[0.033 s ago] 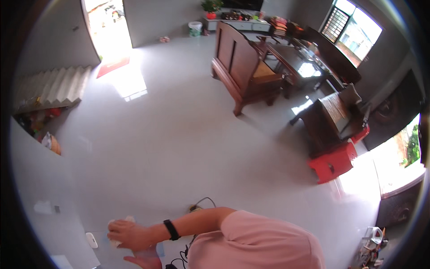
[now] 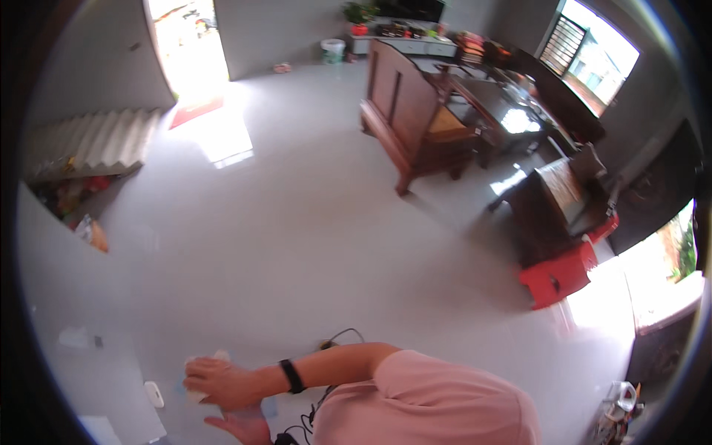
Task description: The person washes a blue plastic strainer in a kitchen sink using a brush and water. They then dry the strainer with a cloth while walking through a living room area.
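My right hand [image 2: 228,384], with a black band [image 2: 292,377] on its wrist, reaches across to the lower left. It is closed over a cream-coloured cloth-like piece [image 2: 221,356] whose edges show past the fingers. Something pale blue [image 2: 269,408] peeks out beneath the forearm; its kind I cannot make out. Below, partly covered by the right hand, lies my left hand [image 2: 248,429] with one digit stretched out to the left. Its other fingers are hidden. A small white oval object [image 2: 153,394] sits just left of both hands.
Black cables [image 2: 305,424] and a thin cord [image 2: 347,333] lie beside my arm. A red stool [image 2: 560,276] stands at right by a dark wooden chair [image 2: 545,222]. Farther off are a wooden bench [image 2: 415,111] and a low table [image 2: 493,104]. Corrugated sheeting [image 2: 96,141] is at left.
The whole view has shifted slightly, so the room and both hands appear a little farther right. The right hand keeps its grip on the cream piece.
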